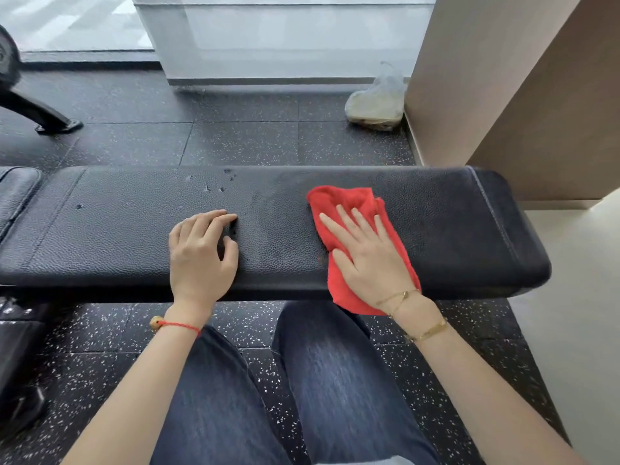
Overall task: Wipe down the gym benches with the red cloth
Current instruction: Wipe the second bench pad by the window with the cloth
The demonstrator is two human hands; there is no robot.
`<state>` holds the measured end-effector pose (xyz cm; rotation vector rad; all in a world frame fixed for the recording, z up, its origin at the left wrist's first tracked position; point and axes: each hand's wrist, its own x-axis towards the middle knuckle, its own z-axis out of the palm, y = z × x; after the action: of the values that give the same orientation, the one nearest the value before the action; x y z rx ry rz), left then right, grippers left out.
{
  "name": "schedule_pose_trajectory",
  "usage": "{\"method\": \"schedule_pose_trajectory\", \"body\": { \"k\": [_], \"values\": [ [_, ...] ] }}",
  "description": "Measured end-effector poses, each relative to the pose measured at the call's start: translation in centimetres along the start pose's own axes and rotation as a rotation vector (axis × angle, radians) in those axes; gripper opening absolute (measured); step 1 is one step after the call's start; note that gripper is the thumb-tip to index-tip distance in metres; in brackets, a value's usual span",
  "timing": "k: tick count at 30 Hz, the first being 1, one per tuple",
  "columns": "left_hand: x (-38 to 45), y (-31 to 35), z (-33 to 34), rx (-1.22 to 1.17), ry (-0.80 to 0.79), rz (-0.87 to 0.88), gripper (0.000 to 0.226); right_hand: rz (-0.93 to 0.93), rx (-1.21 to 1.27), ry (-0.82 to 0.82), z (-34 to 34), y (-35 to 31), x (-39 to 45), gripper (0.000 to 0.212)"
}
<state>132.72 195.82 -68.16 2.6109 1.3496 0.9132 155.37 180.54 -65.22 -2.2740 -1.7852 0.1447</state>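
bare forearms, no sleeves in view. around the left wrist, a thin red string bracelet (pixel 179 325) with a small gold-coloured bead on its outer side. around the right wrist, two gold-coloured bracelets: a fine chain (pixel 397 298) nearer the hand, and a wider flat-linked band (pixel 427 332) further up the arm. short, unpainted nails on the left hand (pixel 201 253) and the right hand (pixel 369 260). dark blue jeans (pixel 335 380) on both legs, faded paler along the thighs.
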Motion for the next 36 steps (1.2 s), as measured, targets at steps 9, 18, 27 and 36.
{"method": "schedule_pose_trajectory", "body": {
  "k": [9,18,27,36],
  "values": [
    [-0.1,1.9,-0.4,0.018,-0.032,-0.012,0.035,0.304,-0.079,0.01,-1.8,4.7,3.2,0.056],
    [0.7,10.5,2.1,-0.071,-0.135,0.089,0.035,0.177,-0.026,0.053,-1.6,6.3,-3.0,0.057],
    [0.5,10.6,3.2,-0.057,-0.122,0.061,0.035,0.314,-0.073,0.01,-2.0,6.2,3.7,0.057],
    [0.4,10.3,3.4,-0.077,-0.117,0.07,0.035,0.235,-0.037,0.028,-2.3,8.3,-3.6,0.056]
  ]
}}
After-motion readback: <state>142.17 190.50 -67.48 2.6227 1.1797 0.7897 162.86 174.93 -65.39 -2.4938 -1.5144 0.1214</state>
